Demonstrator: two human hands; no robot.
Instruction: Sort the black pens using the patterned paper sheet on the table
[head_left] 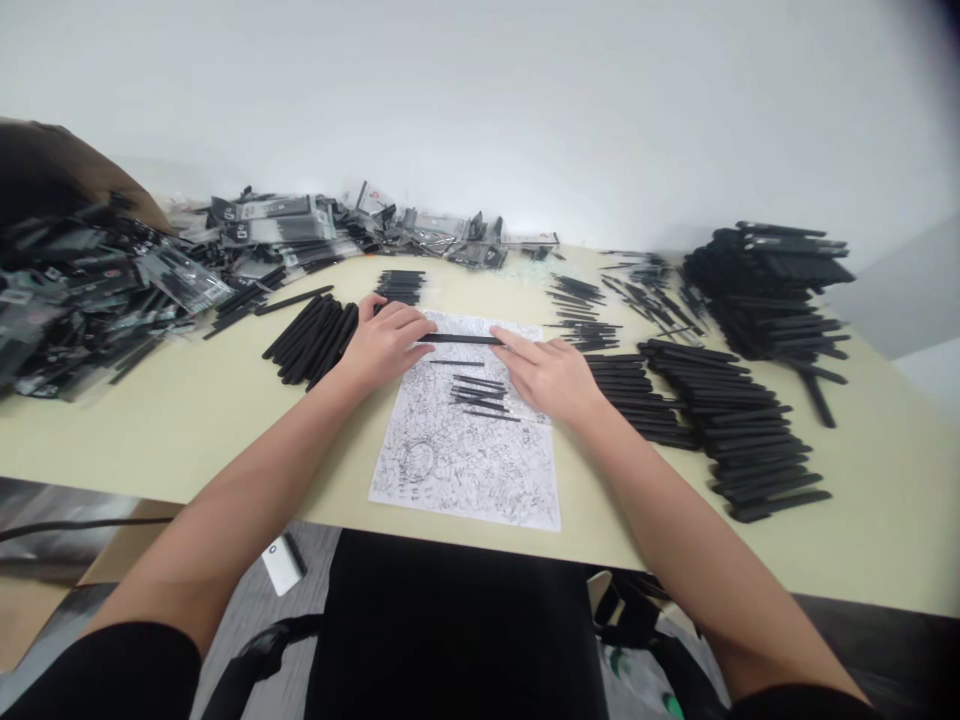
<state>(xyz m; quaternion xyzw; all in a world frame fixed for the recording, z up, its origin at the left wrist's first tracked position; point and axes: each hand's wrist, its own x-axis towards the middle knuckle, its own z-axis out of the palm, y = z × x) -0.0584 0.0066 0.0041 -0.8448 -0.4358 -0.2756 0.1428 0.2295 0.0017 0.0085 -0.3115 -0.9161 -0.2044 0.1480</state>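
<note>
Between my two hands a slim black pen (461,339) lies level across the top part of a scribbled white sheet (465,490). My left hand (391,340) grips its left end with thumb and fingers. At the right end, the fingertips of my right hand (551,375) close on it. Below the pen, several thin black sticks that look like pen refills (480,390) rest on the sheet. A pile of black pens (311,343) lies just left of my left hand. Beside my right wrist are rows of black pens (637,395).
Clear plastic packets (277,225) are heaped along the wall and at the left. More black pens (735,430) and a tall stack (765,270) stand on the right. Thin sticks (581,310) lie behind my right hand. A white object (283,565) is below the table edge.
</note>
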